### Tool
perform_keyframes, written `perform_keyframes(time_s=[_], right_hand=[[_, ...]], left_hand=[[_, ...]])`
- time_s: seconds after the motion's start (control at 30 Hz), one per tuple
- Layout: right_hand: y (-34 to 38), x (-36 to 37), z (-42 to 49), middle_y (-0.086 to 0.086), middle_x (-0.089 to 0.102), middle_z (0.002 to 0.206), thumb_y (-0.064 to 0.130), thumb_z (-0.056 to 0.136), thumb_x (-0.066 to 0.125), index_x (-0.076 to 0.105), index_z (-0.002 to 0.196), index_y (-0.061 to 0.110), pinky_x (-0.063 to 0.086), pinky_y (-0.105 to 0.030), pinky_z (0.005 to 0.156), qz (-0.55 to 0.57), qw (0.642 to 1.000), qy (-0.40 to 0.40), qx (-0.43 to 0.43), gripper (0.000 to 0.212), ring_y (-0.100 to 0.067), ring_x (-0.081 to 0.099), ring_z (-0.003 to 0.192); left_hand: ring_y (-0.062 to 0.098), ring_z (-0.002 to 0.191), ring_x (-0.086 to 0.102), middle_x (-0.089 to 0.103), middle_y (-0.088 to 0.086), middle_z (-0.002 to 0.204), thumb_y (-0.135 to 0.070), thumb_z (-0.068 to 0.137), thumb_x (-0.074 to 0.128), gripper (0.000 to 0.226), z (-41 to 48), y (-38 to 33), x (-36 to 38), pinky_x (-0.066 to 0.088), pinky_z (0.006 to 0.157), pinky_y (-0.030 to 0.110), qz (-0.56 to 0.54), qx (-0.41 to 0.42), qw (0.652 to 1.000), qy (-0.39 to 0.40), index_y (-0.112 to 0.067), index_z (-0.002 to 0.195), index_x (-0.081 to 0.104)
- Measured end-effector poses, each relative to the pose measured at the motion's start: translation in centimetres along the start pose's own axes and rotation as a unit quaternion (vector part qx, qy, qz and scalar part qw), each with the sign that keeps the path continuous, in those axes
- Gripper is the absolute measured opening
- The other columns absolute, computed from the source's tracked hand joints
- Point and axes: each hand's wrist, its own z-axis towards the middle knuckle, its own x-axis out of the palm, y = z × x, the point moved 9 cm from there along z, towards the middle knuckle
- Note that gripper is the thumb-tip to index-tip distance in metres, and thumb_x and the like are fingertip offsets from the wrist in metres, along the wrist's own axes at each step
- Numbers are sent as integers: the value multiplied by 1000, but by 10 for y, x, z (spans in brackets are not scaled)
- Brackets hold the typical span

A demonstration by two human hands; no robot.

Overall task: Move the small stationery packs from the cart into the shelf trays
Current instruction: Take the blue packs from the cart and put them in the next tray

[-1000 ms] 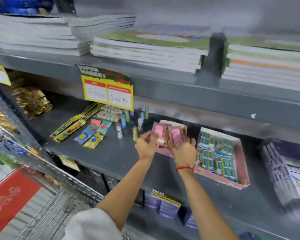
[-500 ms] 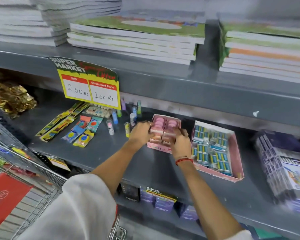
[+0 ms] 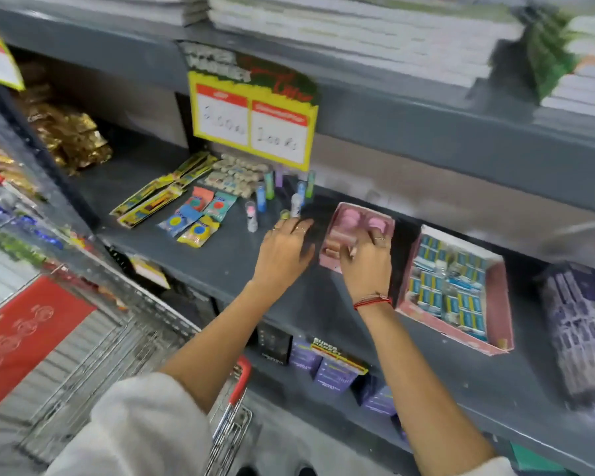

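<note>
A small pink tray (image 3: 389,223) sits on the grey middle shelf (image 3: 241,269) and holds pink stationery packs (image 3: 349,219). My right hand (image 3: 366,262) reaches into the near end of this tray, with its fingers curled down on a pink pack. My left hand (image 3: 284,250) hovers just left of the tray, fingers apart and holding nothing. A larger pink tray (image 3: 495,310) to the right is filled with several blue packs (image 3: 450,290). The wire cart (image 3: 124,341) stands at the lower left.
Small upright glue sticks (image 3: 261,199) and flat coloured packets (image 3: 200,214) lie left of my hands. A yellow price sign (image 3: 255,121) hangs from the shelf above, which carries stacked notebooks (image 3: 358,32). Purple boxes (image 3: 584,334) stand at the far right.
Both hands lowered the pink packs into the small tray. My left hand has since let go and drawn away to the left, while the right hand stays on the packs.
</note>
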Motion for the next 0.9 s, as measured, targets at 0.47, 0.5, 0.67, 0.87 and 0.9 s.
perform_keyframes(time_s=[0.47,0.5,0.67,0.87,0.9], right_hand=[[244,227,-201,-16,58,123,12,89,56,58,119,4,41,-38,101,75,885,349,-299,31,-30,46,123],[246,244,-218,-16,56,125,13,90,55,56,121,4,42,-38,101,61,872,376,-308,32,-30,45,124],[223,324,-288,-15,55,126,16,91,53,53,123,5,45,-40,95,-27,821,484,-304,33,-31,45,123],[157,384,-339,-17,55,127,16,89,59,55,122,5,46,-40,97,-73,791,570,-210,35,-33,48,121],[147,394,-344,-18,56,127,17,89,60,54,123,5,48,-39,94,-84,786,585,-179,36,-32,51,118]], left_hand=[[34,112,54,54,16,127,-15,87,57,43,-267,249,-40,50,82,42,8,-430,902,-38,-4,128,52],[33,111,54,52,16,128,-16,89,58,43,-289,261,-32,49,83,41,-3,-464,885,-34,-4,129,50],[33,120,50,41,16,140,-17,93,52,48,-404,309,23,43,97,40,-69,-658,750,7,-2,138,41],[39,124,47,48,27,135,-27,96,49,49,-498,316,100,41,101,40,-161,-834,528,-2,7,131,45],[39,128,42,43,28,139,-30,97,46,54,-505,316,109,38,104,39,-171,-850,498,-2,8,135,40]])
